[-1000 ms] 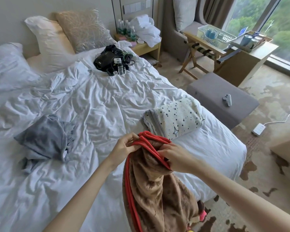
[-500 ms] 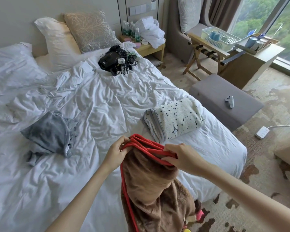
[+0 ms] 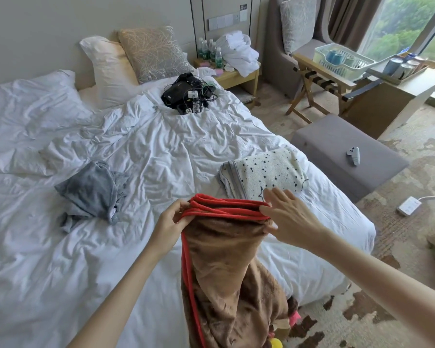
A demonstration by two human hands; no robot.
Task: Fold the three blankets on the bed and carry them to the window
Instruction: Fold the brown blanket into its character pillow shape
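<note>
Right in front of me the left hand [image 3: 171, 222] grips one end of the brown blanket [image 3: 226, 259], fingers curled round its bunched red edges. The right hand [image 3: 290, 218] is at the other end, fingers straight and spread, laid against the stacked edges; whether its thumb pinches them I cannot tell. The blanket is held up between the two hands and hangs down in front of the bed's near side, its lower part out of view.

On the bed [image 3: 161, 151], just behind the right hand, the spotted blanket [image 3: 264, 172] lies folded near the right edge. The grey blanket [image 3: 91, 192] sits crumpled well to the left, apart from the other two.

Farther up the rumpled sheets is a black bag [image 3: 178, 92] tangled in cables, then two pillows [image 3: 103, 64] against the wall. A nightstand [image 3: 234, 75] beside them carries bottles [image 3: 209, 52] and a white heap of cloth [image 3: 239, 52].

On the right, off the bed, a grey bench [image 3: 337, 136] has a remote [image 3: 353, 155] on top. Beyond it stands a rack [image 3: 319, 79] bearing a basket [image 3: 344, 59], and past that the window [image 3: 407, 28].
</note>
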